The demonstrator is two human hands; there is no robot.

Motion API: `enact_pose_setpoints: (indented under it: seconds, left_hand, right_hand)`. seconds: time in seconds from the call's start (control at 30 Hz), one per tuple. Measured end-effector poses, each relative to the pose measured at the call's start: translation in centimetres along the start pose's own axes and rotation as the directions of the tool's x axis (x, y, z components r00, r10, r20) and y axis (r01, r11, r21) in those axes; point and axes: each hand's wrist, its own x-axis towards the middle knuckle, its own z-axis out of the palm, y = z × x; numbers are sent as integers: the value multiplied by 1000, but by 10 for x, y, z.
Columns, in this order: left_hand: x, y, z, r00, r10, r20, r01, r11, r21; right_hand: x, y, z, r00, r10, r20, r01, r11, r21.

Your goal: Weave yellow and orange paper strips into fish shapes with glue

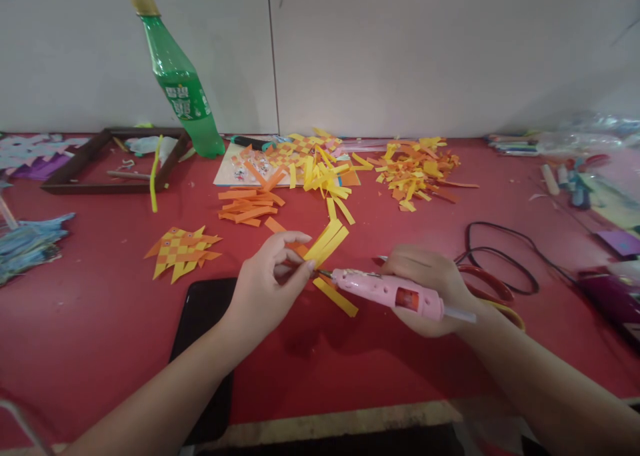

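Between thumb and fingers, my left hand (273, 276) pinches yellow paper strips (327, 243) that fan up and to the right, with an orange strip partly hidden behind the fingers. A pink hot glue gun (373, 286) is in my right hand (430, 283), its nozzle pointing left at the pinched strips by my left thumb. A clear glue stick (460, 315) sticks out of its back end. One loose yellow strip (337, 298) lies just below the nozzle. Left of my left hand lie woven orange and yellow paper fish (184, 251).
A black phone (205, 329) lies under my left forearm. Orange strips (250, 206), yellow strips (320, 176) and a scrap heap (415, 169) lie farther back. A green bottle (185, 89) stands near a dark wooden frame (110, 188). Red-handled scissors (487, 283) and a black cord (500, 224) lie right.
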Motion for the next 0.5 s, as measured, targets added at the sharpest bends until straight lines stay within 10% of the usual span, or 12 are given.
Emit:
enact_pose_setpoints:
  seconds: [0.5]
  left_hand:
    - [0,-1,0,1000,-15,1,15,1000,15]
  right_hand:
    - [-3,0,2,1000,10,-22,-10,1000,1]
